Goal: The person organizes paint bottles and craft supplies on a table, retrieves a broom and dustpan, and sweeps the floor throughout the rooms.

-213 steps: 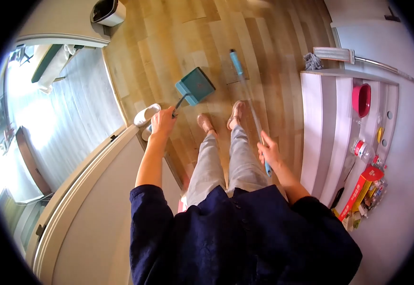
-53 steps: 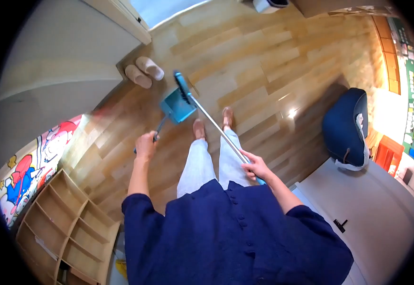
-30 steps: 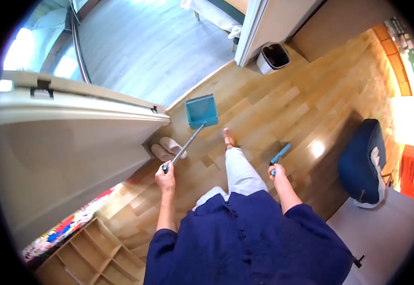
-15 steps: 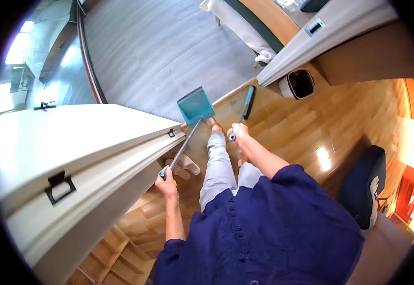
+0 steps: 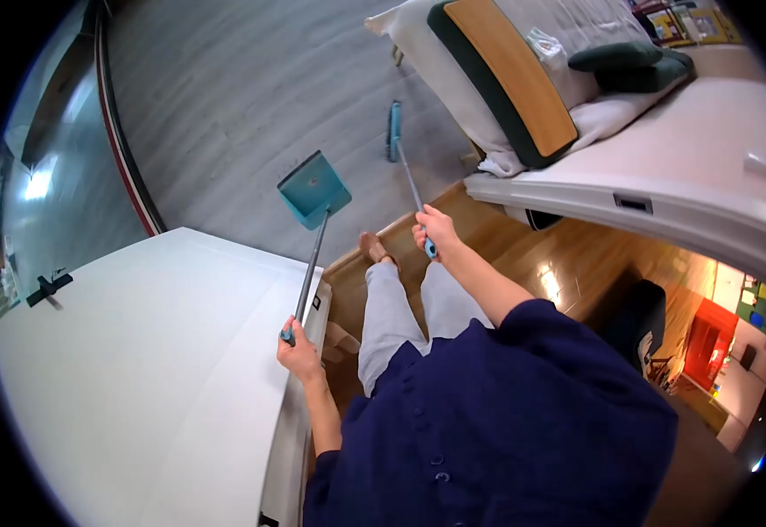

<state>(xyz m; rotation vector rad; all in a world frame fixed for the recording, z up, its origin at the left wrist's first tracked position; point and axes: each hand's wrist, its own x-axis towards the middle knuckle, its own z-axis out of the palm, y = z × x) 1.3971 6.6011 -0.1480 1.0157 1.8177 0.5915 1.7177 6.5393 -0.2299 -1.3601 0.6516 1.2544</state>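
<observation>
My left hand [image 5: 299,350] is closed round the top of a long grey handle that leads to a teal dustpan [image 5: 315,189]. Some small dark bits show along the dustpan's front lip, over the grey floor [image 5: 225,97]. Closed round the handle of a teal broom [image 5: 398,123] is my right hand [image 5: 435,232]. The broom head lies over the grey floor, right of the dustpan and apart from it, with its dark bristles facing left. One bare foot is near the threshold between the grey floor and the wood floor.
A white door [image 5: 154,378] stands at my left, and a second white door [image 5: 708,149] at my right. Beyond it is a sofa [image 5: 453,88] with a wooden board [image 5: 514,75] on its arm. A waste bin [image 5: 541,220] is partly hidden under the right door. Slippers lie by the left door.
My right hand has swung the broom from the wood floor across the threshold to the grey floor. The dustpan has moved forward over the grey floor. My view has shifted forward.
</observation>
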